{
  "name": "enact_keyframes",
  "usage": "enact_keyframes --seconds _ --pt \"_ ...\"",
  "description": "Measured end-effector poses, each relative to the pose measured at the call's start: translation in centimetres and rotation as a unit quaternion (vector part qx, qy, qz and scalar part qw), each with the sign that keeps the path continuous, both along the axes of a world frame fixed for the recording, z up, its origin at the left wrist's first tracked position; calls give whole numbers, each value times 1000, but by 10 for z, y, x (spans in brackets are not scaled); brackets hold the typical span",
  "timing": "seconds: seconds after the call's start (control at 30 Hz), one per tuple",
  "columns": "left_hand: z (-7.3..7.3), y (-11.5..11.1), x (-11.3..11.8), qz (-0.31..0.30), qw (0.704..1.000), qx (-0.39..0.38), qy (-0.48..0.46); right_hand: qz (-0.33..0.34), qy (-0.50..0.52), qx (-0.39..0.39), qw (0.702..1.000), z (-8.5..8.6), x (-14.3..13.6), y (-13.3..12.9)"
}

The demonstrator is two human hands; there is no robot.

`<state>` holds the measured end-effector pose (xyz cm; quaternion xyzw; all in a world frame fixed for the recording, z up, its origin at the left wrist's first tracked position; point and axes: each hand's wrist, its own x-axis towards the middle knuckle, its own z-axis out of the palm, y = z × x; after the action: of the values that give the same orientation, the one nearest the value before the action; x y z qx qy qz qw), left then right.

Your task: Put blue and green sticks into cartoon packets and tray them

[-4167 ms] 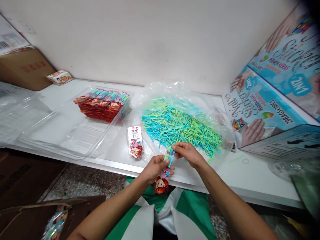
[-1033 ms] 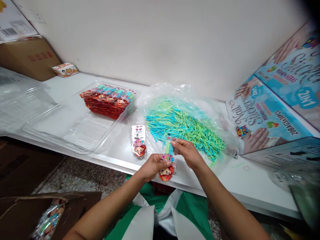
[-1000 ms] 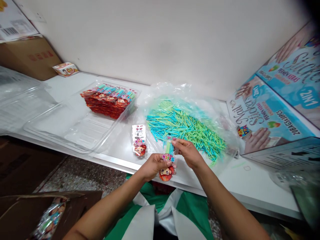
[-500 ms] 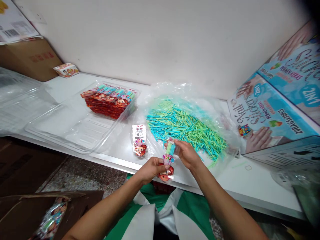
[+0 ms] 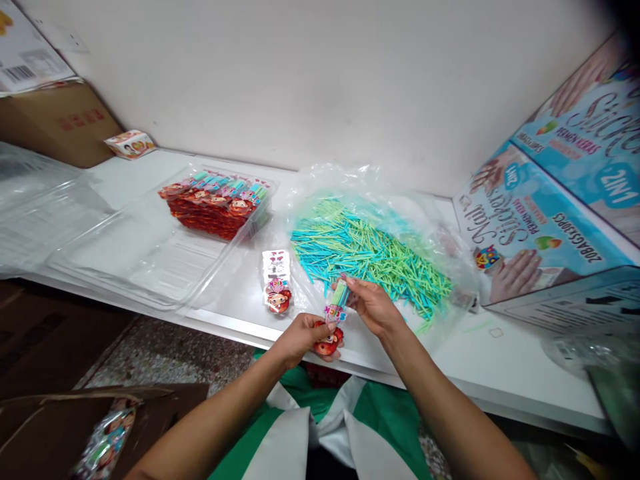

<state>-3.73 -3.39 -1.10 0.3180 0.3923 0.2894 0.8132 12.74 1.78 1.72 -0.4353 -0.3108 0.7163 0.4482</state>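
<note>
Between my hands is a small clear packet [image 5: 335, 312] with a red-haired cartoon figure at its lower end and green and blue sticks showing at its upper end. My left hand [image 5: 306, 339] pinches it near the lower, printed part. At its upper end my right hand [image 5: 371, 303] has thumb and fingers closed on the packet's edge. Just left of my hands, a stack of similar printed packets [image 5: 277, 283] lies on the white table. Beyond my right hand, a heap of thin green and blue sticks [image 5: 370, 250] rests on clear plastic sheeting.
A clear plastic tray [image 5: 125, 287] at left holds rows of filled packets [image 5: 215, 200]. Blue printed boxes [image 5: 530, 233] stand at the right. Brown cartons [image 5: 55, 123] and a small box [image 5: 130, 143] are at the back left. An open carton [image 5: 165, 413] sits below the table's front edge.
Both hands still hold the packet, which has tilted a little, its upper end leaning further right. The whole view has shifted slightly.
</note>
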Motion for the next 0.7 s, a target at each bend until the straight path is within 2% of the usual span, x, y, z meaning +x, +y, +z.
enact_keyframes --seconds 0.3,0.47,0.7 --pt "3 2 2 66 997 -29 14 -4 11 -12 1000 -1 -2 -2" --pt "2 2 2 28 999 -23 -1 -34 -12 15 999 -2 -5 -3" --pt "3 5 4 43 998 -46 -13 -34 -23 27 999 3 -7 -2"
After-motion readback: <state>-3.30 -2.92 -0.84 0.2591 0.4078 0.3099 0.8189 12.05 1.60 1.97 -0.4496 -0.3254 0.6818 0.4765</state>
